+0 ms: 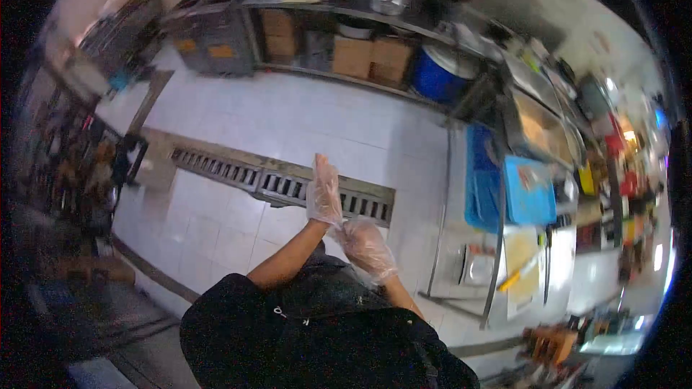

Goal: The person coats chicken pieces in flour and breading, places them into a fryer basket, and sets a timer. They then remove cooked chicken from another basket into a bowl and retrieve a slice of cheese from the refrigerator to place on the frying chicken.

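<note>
Two black sleeves [223, 302]: nearest the camera; they end well short of the wrists, presumably keeping cloth away from the plastic.
Right hand [367, 248]: fingers curled and closed on the cuff of the left glove [321, 205], beside the left wrist; blur hides where each fingertip sits.
Left hand [326, 191]: directed away from the body, fingers extended and apparently pressed together; this straight posture probably helps the thin film lie flat.
Gloves: both clear and loose; the left glove covers fingers and palm, while the right glove [386, 270] reaches about to the wrist, wrinkled.
Position of the hands: together in front of the body, over open floor [216, 238] and apart from the trays, likely for elbow room.
Right side: a dark blue tray [483, 198] next to a lighter blue tray [530, 210], its contents too blurred to name; a yellow-handled tool [510, 281] lies by a pale board [520, 245].
Drain grate [288, 186]: set into the tiles beyond the hands, presumably to carry off water.
Far worktop [360, 14]: below it stand cardboard boxes [353, 54] and a blue drum [436, 78], probably kept low for their bulk.
</note>
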`<state>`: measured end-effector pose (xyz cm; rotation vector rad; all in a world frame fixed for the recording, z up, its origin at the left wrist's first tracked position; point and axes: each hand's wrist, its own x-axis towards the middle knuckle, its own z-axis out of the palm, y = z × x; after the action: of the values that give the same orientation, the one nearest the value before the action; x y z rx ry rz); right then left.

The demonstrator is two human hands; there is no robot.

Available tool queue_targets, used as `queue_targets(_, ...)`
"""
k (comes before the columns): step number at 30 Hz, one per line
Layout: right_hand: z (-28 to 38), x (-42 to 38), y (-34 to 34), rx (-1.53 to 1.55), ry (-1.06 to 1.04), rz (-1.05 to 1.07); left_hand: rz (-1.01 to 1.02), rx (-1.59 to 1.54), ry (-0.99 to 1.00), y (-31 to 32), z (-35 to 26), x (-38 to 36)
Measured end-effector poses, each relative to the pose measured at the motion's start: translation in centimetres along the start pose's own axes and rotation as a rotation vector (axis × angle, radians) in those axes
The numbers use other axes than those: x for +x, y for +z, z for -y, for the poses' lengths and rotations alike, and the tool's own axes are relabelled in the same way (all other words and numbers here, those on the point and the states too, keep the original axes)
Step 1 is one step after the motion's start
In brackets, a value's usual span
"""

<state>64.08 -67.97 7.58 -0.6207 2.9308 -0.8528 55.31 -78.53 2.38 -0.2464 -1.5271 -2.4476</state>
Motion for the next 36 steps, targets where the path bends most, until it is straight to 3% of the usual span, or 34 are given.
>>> queue_targets(2,2.7,4.2,1.1,0.357,0.029,0.268,-0.085,0.0,0.075,-4.5,-0.9,1.0)
queue_targets(4,3.1,6.2,4.6,0.376,-0.058,0.243,-0.153,0.013,0.154,-8.6,-2.2,1.3)
queue_targets(6,4.0,9.7,6.9,0.376,-0.244,0.375,-0.2,0.042,0.233,-12.8,-3.9,2.1)
queue_targets(8,6.5,12.7,7.3,0.384,-0.254,0.481,-0.233,0.073,0.294,-16.4,-5.8,2.9)
queue_targets(10,7.0,15.0,10.1,0.536,-0.599,0.452,-0.477,0.213,0.031,-19.2,-7.0,3.1)
queue_targets(11,7.6,16.1,11.1,0.481,-0.509,0.761,-0.497,0.229,0.043,-20.1,-7.8,2.8)
queue_targets(12,7.4,17.4,12.8,0.495,-0.529,0.774,-0.539,0.292,0.07,-21.4,-7.9,3.0)
queue_targets(15,8.0,22.0,16.3,1.168,-0.492,1.118,-0.604,0.4,0.195,-25.5,-8.0,4.9)
queue_targets(16,9.0,23.8,16.3,1.182,-0.505,1.111,-0.597,0.417,0.198,-26.3,-8.6,6.3)
queue_targets(18,10.9,27.8,17.8,0.93,-0.642,1.008,-0.764,0.166,0.093,-29.0,-9.1,9.3)
queue_targets(19,10.5,29.3,19.9,1.066,-0.579,1.015,-0.749,0.171,0.101,-30.4,-8.6,11.0)
queue_targets(21,10.8,33.7,21.2,1.033,-0.606,0.956,-0.821,0.116,0.174,-33.1,-7.8,15.3)
queue_targets(23,11.8,38.9,21.2,1.015,-0.631,0.905,-0.766,0.115,0.199,-35.3,-7.7,20.2)
queue_targets(26,13.1,45.8,19.6,1.108,-0.612,1.083,-0.678,0.128,0.246,-38.1,-8.8,25.3)
queue_targets(28,14.5,49.4,19.6,1.139,-0.402,1.27,-0.686,0.303,0.313,-41.0,-9.8,28.1)
queue_targets(30,15.1,52.5,22.7,1.211,-0.407,1.199,-0.777,0.4,0.271,-42.9,-10.3,30.0)
queue_targets(32,16.9,56.1,22.3,0.761,-0.823,1.023,-0.897,0.151,0.323,-45.1,-10.1,31.0)
queue_targets(34,18.4,58.4,22.6,0.761,-0.79,1.02,-0.97,0.205,0.332,-47.9,-9.2,32.6)
queue_targets(36,20.0,61.6,24.4,0.838,-0.607,1.265,-0.898,0.246,0.437,-51.4,-8.7,34.8)
